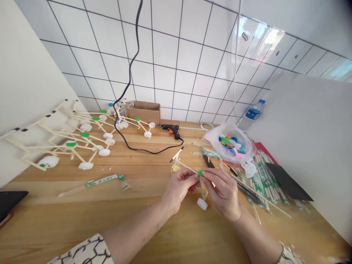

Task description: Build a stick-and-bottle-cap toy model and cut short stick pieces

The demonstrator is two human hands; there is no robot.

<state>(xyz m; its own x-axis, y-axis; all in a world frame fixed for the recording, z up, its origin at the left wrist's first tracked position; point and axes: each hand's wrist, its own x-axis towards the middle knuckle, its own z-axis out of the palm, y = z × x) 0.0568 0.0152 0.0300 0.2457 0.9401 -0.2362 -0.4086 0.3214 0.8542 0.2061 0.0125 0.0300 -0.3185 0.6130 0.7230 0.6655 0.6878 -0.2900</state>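
My left hand [177, 189] is closed, its fingers pinching a small vehicle model of pale wooden sticks [189, 167]. My right hand [224, 190] pinches a small green piece [200, 172] against that model, fingertips close to those of the left. Below the hands a white bottle-cap wheel [202, 204] shows on the frame. A yellow cap [176, 168] sits at the model's far end, partly hidden, and a crossbar with black tips [176, 154] sticks up there. My fingers cover the middle of the frame.
Several similar stick models [85, 135] stand at the left. A glue gun [172, 130] with a black cord lies before a cardboard box [144, 112]. To the right are a bag of coloured caps [232, 143], a water bottle [253, 112] and wrapped chopsticks [265, 176]. A torn wrapper [104, 180] lies left.
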